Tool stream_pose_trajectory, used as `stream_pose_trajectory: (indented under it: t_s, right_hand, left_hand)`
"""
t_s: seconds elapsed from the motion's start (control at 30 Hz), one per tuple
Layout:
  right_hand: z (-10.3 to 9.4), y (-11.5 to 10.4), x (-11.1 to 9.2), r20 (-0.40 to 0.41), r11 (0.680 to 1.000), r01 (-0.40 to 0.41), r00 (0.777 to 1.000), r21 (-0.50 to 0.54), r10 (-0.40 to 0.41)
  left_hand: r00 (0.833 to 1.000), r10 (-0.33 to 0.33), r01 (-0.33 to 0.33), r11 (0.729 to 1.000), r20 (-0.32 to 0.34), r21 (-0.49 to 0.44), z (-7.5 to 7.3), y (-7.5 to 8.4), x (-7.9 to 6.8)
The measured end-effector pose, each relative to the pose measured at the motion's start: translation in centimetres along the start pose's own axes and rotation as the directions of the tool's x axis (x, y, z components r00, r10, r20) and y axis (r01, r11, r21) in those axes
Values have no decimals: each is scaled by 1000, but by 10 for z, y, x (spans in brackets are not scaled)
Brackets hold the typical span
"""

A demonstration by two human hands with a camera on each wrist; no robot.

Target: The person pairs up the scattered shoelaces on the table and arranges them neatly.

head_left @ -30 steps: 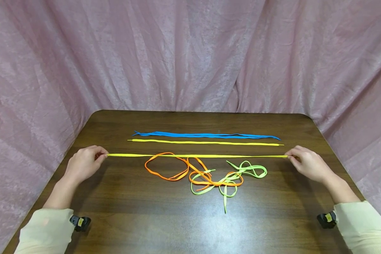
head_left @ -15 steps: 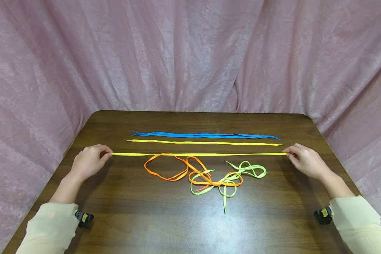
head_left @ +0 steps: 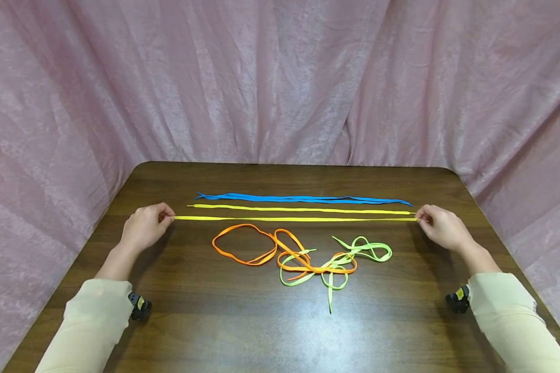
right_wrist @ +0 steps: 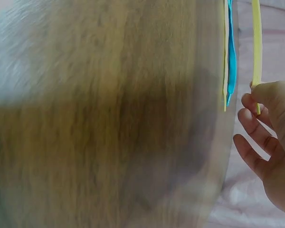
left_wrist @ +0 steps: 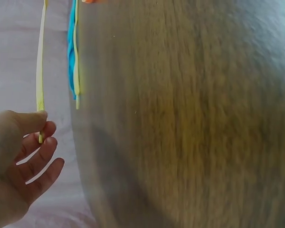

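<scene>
I find the held yellow lace (head_left: pixel 294 219) stretched nearly straight between the left hand (head_left: pixel 147 224) and the right hand (head_left: pixel 441 226). It appears raised off the table (head_left: pixel 214 321), and in the head view it runs between a second yellow lace (head_left: pixel 303 209) and the orange lace (head_left: pixel 249 264). On the left, I note thumb and forefinger pinching one end, with the tip projecting past the grip; the other fingers are loosely bent and apart. The right fingers match: thumb and forefinger pinch the opposite end, the rest loose.

Blue strands (head_left: pixel 303 199) lie beyond the second yellow lace. A green lace (head_left: pixel 331 300) lies looped and crossed with the orange one.

Handling assessment: I judge the held lace light, soft and limp, not fragile; the flat weave should grip well, the narrow tips perhaps less so. I recommend holding both ends, just inboard of the tips, to limit sag and twist.
</scene>
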State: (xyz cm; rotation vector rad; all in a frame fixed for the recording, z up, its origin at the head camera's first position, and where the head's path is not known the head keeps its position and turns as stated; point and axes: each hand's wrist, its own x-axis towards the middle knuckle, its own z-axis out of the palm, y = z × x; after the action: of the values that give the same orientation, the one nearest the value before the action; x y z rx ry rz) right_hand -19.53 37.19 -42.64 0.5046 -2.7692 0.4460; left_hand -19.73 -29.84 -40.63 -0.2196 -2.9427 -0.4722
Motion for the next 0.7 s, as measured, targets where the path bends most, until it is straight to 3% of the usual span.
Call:
stream_pose_trajectory:
  t_s: [0.37,0.7]
  right_hand:
    - [10,6,15,40,995,-95,995,7,95]
    - [16,10,23,100,978,-208,974,16,205]
  left_hand:
    - [997,-81,81,997,13,-13,16,-4,20]
    - [987,-154,155,988,39,-24,26,-1,34]
